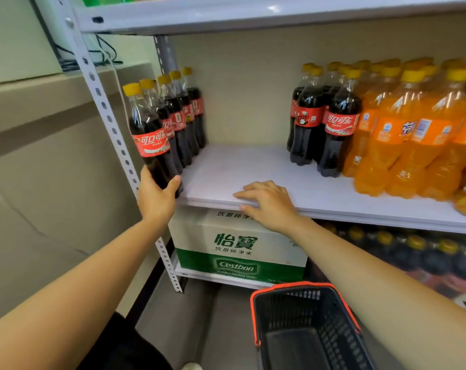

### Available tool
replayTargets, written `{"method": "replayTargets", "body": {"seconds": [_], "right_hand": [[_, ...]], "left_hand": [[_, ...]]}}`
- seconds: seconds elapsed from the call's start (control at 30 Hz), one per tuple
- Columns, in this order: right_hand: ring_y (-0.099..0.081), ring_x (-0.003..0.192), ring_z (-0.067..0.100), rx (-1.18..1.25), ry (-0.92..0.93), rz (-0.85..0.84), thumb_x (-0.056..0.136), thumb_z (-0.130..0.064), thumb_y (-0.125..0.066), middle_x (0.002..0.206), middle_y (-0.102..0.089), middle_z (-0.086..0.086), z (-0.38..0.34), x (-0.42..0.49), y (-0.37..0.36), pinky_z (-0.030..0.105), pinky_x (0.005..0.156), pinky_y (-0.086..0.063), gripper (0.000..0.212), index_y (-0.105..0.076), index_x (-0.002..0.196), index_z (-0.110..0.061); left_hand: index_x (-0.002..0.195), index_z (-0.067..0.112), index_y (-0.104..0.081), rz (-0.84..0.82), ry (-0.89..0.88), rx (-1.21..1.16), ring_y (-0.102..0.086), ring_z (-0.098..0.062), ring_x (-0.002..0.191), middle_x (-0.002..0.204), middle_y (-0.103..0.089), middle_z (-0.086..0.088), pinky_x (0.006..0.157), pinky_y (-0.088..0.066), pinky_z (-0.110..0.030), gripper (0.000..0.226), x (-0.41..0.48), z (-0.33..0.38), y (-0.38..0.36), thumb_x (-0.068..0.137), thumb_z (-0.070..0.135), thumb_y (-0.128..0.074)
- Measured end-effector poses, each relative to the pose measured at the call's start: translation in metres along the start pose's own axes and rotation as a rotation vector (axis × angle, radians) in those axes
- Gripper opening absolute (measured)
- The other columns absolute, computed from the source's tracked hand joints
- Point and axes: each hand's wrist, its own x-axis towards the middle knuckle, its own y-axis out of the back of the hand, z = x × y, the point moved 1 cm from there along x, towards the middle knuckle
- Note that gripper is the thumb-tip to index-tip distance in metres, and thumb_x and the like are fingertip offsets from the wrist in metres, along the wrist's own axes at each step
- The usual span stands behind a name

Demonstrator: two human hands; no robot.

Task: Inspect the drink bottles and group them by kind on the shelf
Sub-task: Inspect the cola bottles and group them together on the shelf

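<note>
One basket [306, 329], black with a red rim, sits nearest me, below my right hand [269, 202]. That hand lies flat, fingers spread, on the shelf [253, 169] edge, I judge for balance. My left hand [157, 194] wraps the base of a cola bottle [150, 137], tilted, likely to join the cola row [183, 116] just behind it. Dark drink, red label, yellow cap. Beyond my right hand: more cola [322, 121], then orange bottles [402, 129].
</note>
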Motion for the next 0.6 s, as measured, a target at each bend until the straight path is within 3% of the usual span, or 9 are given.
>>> {"method": "replayTargets", "body": {"seconds": [0.23,0.37,0.6], "right_hand": [[-0.044,0.120,0.015,0.071,-0.060,0.115,0.098,-0.045,-0.063,0.127,-0.061,-0.016,0.000,0.004,-0.009,0.032,0.090,-0.024,0.028,-0.068,0.125,-0.044],[-0.042,0.118,0.012,0.065,-0.083,0.106,0.097,-0.046,-0.063,0.124,-0.059,-0.019,0.000,0.005,-0.009,0.033,0.090,-0.024,0.027,-0.068,0.123,-0.046],[-0.040,0.114,0.010,0.102,-0.096,0.086,0.094,-0.046,-0.067,0.121,-0.059,-0.020,0.001,0.007,-0.005,0.036,0.094,-0.029,0.024,-0.070,0.119,-0.047]], "left_hand": [[0.139,0.018,-0.048,0.043,-0.007,0.016,-0.057,-0.029,0.126,0.136,-0.061,-0.004,0.102,-0.044,-0.040,0.052,0.023,-0.008,0.004,0.093,0.024,-0.073],[0.152,0.015,-0.036,-0.008,0.009,-0.023,-0.051,-0.029,0.135,0.147,-0.053,-0.007,0.113,-0.042,-0.049,0.066,0.026,-0.009,-0.002,0.096,0.022,-0.070],[0.144,0.014,-0.044,0.000,0.036,-0.012,-0.059,-0.030,0.123,0.134,-0.062,-0.010,0.099,-0.046,-0.038,0.061,0.023,-0.015,0.003,0.093,0.026,-0.075]]}}
